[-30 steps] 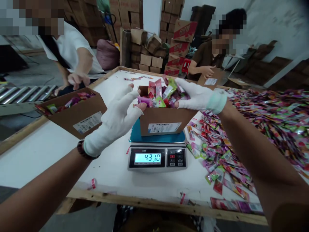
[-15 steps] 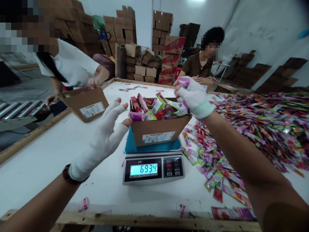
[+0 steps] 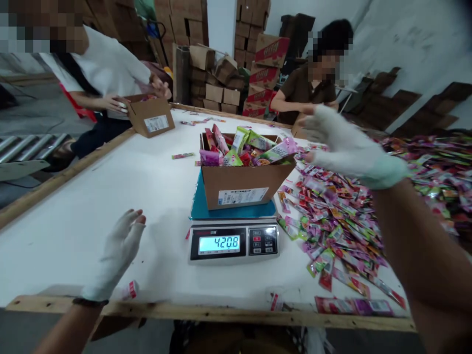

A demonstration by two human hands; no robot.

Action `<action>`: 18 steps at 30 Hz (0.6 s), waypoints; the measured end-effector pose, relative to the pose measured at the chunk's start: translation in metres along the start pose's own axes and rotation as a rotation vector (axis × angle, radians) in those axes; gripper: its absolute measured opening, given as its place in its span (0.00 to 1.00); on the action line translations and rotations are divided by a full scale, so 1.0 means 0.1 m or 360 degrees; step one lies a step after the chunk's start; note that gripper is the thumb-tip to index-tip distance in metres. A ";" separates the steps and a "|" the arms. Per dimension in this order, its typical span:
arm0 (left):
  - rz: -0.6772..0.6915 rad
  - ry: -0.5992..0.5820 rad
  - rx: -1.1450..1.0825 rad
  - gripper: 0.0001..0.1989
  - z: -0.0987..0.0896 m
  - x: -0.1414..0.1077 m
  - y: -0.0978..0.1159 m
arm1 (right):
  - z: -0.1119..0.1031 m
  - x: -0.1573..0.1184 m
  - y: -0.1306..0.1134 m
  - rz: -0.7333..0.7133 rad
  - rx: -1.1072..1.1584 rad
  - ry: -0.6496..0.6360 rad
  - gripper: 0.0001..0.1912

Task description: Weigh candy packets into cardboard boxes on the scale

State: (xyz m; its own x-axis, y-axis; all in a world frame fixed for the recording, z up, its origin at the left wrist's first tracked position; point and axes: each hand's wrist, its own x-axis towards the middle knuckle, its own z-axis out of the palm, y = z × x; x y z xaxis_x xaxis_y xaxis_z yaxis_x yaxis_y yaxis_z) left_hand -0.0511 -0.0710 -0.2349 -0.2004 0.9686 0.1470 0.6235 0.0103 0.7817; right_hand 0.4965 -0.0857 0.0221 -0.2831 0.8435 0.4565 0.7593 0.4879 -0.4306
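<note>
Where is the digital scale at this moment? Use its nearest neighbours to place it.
The digital scale is just below the centre of the head view, on the white table, under the filled cardboard box and left of the heaped packets.

Single head-worn view, facing forward and down, near the hands [image 3: 117,253], across the table [image 3: 110,184]

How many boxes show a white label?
2: one box on the scale, another box left, by the co-worker in white. A third box, partly hidden behind the right hand, may have one too.
</note>
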 end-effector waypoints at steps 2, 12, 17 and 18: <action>-0.0051 -0.0041 0.0018 0.26 0.12 -0.04 -0.15 | 0.29 0.28 -0.11 -0.0035 0.0105 -0.0198 0.54; 0.0168 -0.0197 0.0282 0.19 0.40 -0.08 -0.41 | 0.57 0.71 -0.21 0.0012 -0.0043 -0.0257 0.20; 0.0223 -0.0254 0.0323 0.15 0.36 -0.11 -0.41 | 0.12 0.41 -0.10 0.0022 0.0099 0.0409 0.26; 0.0228 -0.0274 0.0321 0.15 0.35 -0.12 -0.39 | 0.00 0.33 -0.06 0.0040 0.0080 0.0559 0.27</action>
State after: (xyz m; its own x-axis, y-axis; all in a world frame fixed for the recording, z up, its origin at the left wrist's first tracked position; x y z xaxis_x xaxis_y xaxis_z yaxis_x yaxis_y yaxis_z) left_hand -0.0464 -0.0740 -0.2889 0.0205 0.9915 0.1287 0.7772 -0.0967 0.6218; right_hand 0.4828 -0.0609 0.0395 -0.0396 0.7308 0.6814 0.7312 0.4860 -0.4788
